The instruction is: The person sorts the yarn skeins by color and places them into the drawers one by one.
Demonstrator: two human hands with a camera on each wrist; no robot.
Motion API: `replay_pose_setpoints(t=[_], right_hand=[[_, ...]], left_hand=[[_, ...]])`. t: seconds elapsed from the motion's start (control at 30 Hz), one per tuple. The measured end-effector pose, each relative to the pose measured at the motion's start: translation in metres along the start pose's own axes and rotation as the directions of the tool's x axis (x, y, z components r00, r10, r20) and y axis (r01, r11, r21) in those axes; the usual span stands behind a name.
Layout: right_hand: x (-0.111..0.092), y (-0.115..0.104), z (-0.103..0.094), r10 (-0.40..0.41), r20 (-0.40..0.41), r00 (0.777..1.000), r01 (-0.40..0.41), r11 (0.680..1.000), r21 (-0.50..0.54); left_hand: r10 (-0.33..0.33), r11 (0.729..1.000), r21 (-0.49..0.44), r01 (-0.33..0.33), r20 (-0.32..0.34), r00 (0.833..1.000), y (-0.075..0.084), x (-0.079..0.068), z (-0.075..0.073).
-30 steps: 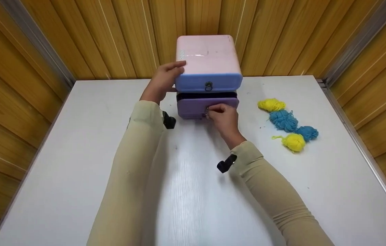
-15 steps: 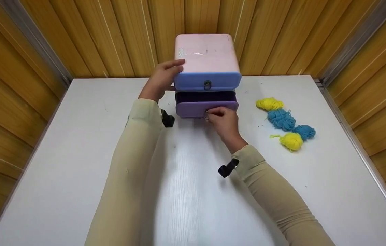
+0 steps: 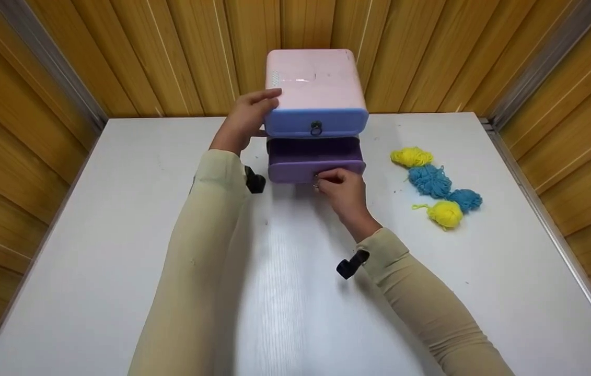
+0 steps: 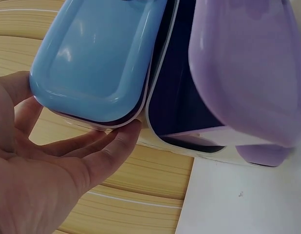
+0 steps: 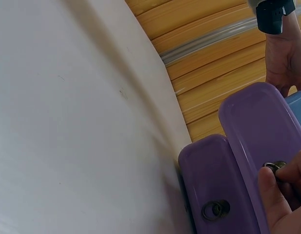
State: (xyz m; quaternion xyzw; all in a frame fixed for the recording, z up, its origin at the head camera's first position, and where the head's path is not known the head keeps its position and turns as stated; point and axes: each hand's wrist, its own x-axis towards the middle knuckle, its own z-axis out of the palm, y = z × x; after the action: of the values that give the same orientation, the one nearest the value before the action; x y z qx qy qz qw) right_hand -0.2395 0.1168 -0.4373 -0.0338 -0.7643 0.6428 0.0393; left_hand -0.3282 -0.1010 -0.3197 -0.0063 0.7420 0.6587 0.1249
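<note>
A small drawer unit point(image 3: 321, 78) with a pink top stands at the back of the white table. Its blue top drawer point(image 3: 290, 124) is closed. Below it, the purple drawer point(image 3: 291, 173) is pulled partway out, its dark inside showing. My right hand point(image 3: 346, 194) pinches the ring pull point(image 5: 271, 166) on that drawer's front between thumb and finger. Another purple drawer point(image 5: 211, 168), with its own ring pull point(image 5: 216, 209), sits beneath it in the right wrist view. My left hand point(image 3: 243, 121) rests against the unit's left side, fingers spread from the top edge down.
To the right of the unit lie two yellow yarn balls point(image 3: 445, 214) and two blue yarn balls point(image 3: 430, 181) in a slanting row on the white table point(image 3: 117, 219). Wooden panelling point(image 3: 180, 57) stands close behind the unit.
My right hand has drawn the purple drawer farther out toward me, widening the gap that shows its inside. My left hand stays at the unit's side.
</note>
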Motion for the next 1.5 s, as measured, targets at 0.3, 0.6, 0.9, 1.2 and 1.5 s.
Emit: replay_pose_setpoints(t=[0.3,0.6,0.9,1.2,1.5], right_hand=[[-0.007,0.001,-0.001,0.007,0.013,1.000,-0.007,1.000,0.001],[-0.015,0.004,-0.002,0.014,0.021,1.000,-0.015,0.999,0.039],[-0.018,0.007,-0.002,0.008,0.013,1.000,-0.008,0.999,0.046],[-0.020,0.007,-0.004,-0.012,0.018,1.000,0.012,0.999,0.048],[-0.021,0.010,-0.007,-0.006,0.038,0.999,0.004,0.999,0.031]], left_hand=[[0.025,1.000,0.018,-0.025,-0.006,1.000,-0.001,0.001,0.000],[0.014,1.000,0.010,-0.014,-0.004,1.000,0.001,-0.002,0.000],[0.020,1.000,0.011,-0.020,0.000,1.000,-0.004,0.001,-0.001],[0.001,1.000,0.024,-0.001,0.000,1.000,0.003,-0.006,0.000],[-0.009,1.000,0.027,0.009,0.010,1.000,0.016,-0.026,0.004]])
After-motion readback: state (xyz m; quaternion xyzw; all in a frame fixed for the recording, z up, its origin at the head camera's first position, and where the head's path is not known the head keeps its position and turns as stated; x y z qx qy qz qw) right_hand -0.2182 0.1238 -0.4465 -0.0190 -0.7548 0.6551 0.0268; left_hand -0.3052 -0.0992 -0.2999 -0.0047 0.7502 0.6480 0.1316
